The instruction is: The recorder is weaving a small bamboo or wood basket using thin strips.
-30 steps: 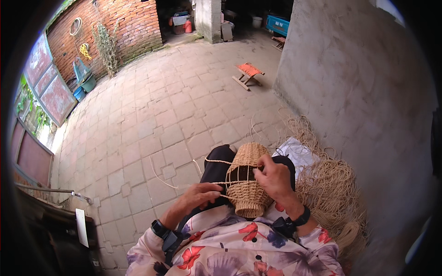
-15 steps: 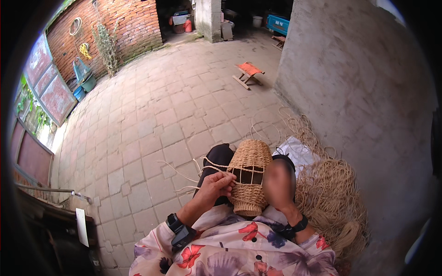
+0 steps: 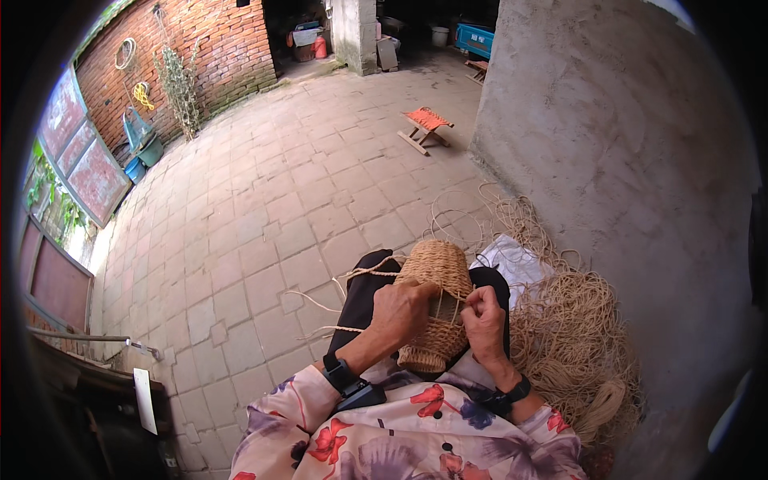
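Note:
A tan woven basket (image 3: 434,258) lies across my lap between my dark-trousered knees. Its middle has an open gap crossed by a few upright cords, with dense weaving above and below. My left hand (image 3: 402,314) is curled over the basket's left side, its fingertips at the gap and partly hidden. At the gap's right edge, my right hand (image 3: 484,326) is closed in a pinch against the cords. What lies between those fingertips is too small to make out. Loose cord ends (image 3: 320,302) stick out to the left of the basket.
A big tangled heap of tan cord (image 3: 572,344) lies to my right against a grey wall (image 3: 616,160), beside a white sack (image 3: 512,264). A low stool with an orange seat (image 3: 426,120) stands ahead on the paving. A dark cabinet (image 3: 104,400) is at my left.
My left hand has moved right, from the cord at the basket's left side onto the gap. My right hand stays at the basket's right side. The view has shifted slightly.

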Available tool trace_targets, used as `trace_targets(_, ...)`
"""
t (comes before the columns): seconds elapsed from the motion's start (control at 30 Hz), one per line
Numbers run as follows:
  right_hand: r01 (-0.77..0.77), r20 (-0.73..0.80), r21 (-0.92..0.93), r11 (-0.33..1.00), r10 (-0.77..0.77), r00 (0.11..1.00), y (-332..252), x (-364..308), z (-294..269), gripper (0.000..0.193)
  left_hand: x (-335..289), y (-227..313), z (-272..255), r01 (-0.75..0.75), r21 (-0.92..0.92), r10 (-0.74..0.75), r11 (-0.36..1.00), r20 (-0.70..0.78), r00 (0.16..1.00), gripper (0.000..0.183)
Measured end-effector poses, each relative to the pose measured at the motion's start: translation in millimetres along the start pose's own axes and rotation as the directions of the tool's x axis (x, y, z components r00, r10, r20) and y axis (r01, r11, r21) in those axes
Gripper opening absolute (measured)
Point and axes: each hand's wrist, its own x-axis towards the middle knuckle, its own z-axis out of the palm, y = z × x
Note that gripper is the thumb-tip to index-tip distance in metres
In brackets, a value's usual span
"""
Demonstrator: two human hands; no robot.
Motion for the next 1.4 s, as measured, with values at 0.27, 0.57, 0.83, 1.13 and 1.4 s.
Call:
trace_targets(0.27,-0.016,0.053,-0.022,1.0,0.017,0.998,3.4,3.3,-8.6,0.014,-9.2,-6.9,-17.4,0.297,-0.64,-0.242,0.709,0.175,0.954,0.026)
trace_targets(0.57,-0.047,0.061,0.014,0.999,0.046,0.997,5.9,3.2,-8.7,0.014,-48.0,-66.0,-15.9,0.216,-0.141,-0.239,0.966,-0.179,0.954,0.008)
trace_targets(0.83,-0.052,0.093,0.028,0.998,0.049,0.994,9.7,3.9,-11.2,0.013,-32.8,-67.5,-13.1,0.55,-0.824,-0.334,0.139,0.484,0.809,0.017)
trace_targets(1.13,-0.232,0.131,0.17,0.958,0.211,0.969,21.6,2.8,-18.1,0.012,-23.9,-30.6,1.1,0.14,-0.402,-0.161,0.905,-0.018,0.987,0.018)
trace_targets(1.4,-0.405,0.201,0.332,0.852,0.355,0.913,36.7,6.2,-24.7,0.015,-19.0,-39.1,-17.0,0.41,-0.787,-0.258,0.462,0.323,0.911,0.028)
